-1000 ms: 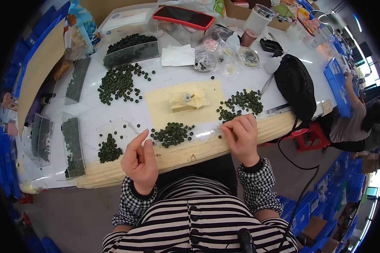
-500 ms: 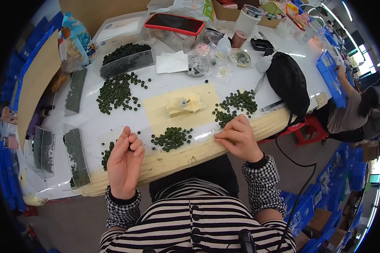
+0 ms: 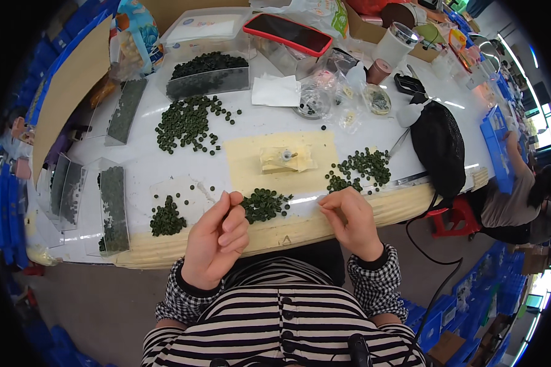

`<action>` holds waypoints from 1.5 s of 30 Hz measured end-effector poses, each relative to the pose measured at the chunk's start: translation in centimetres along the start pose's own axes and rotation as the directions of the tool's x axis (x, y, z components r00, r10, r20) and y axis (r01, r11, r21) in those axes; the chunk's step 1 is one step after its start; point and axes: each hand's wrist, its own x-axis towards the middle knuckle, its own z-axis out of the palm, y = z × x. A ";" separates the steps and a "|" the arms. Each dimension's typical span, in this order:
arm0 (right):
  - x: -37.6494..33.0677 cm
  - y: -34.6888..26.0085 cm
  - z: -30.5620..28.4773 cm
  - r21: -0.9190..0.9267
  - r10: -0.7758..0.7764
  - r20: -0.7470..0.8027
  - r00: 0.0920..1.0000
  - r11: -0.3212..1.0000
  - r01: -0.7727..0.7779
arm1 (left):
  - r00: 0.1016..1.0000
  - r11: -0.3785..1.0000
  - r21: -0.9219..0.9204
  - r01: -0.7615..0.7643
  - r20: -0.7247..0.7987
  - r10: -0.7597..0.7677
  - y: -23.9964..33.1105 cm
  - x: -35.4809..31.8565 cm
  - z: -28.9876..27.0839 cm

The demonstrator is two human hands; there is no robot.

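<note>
Green discs (image 3: 263,204) are lying in a small pile on the surface (image 3: 134,168), just beyond your left hand (image 3: 217,241) and between both hands. Your left fingers (image 3: 231,211) are curling together; whether they are clamping a disc cannot be told. Your right hand (image 3: 349,220) is pinching its fingers together near the front edge. Open room is lying toward the yellow mat (image 3: 281,162).
</note>
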 end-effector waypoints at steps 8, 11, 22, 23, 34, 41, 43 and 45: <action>1.3 -1.0 0.7 0.007 -0.013 -0.229 0.973 1.000 0.015 | 0.982 0.978 0.208 -0.008 -0.184 0.047 -1.5 1.8 2.4; 1.6 -1.1 0.5 0.001 -0.003 -0.238 0.971 1.000 0.004 | 0.981 0.964 0.266 0.003 -0.190 0.049 -1.6 2.1 2.2; 2.4 -2.2 1.9 0.158 0.014 -0.166 0.986 0.987 0.013 | 0.994 0.943 0.328 0.062 -0.104 -0.030 -2.1 3.3 1.7; 2.4 -2.3 2.0 0.180 0.029 -0.160 0.987 0.984 0.001 | 0.992 0.939 0.337 0.063 -0.121 -0.023 -2.3 3.4 1.8; 1.7 -2.5 1.9 0.519 0.214 -0.027 0.977 0.838 -0.169 | 0.998 0.935 0.351 0.040 -0.061 -0.019 -2.6 2.9 0.5; 1.3 -3.1 2.2 0.863 0.463 0.199 0.864 0.334 -0.378 | 0.983 0.918 0.396 0.023 -0.175 0.051 -2.9 2.9 1.6; 1.3 -2.9 2.1 0.874 0.462 0.256 0.849 0.264 -0.407 | 0.978 0.912 0.409 0.021 -0.197 0.066 -2.9 2.9 2.0; 1.3 -2.8 2.2 0.887 0.469 0.307 0.828 0.173 -0.427 | 0.989 0.922 0.386 0.019 -0.145 0.040 -3.0 2.8 1.1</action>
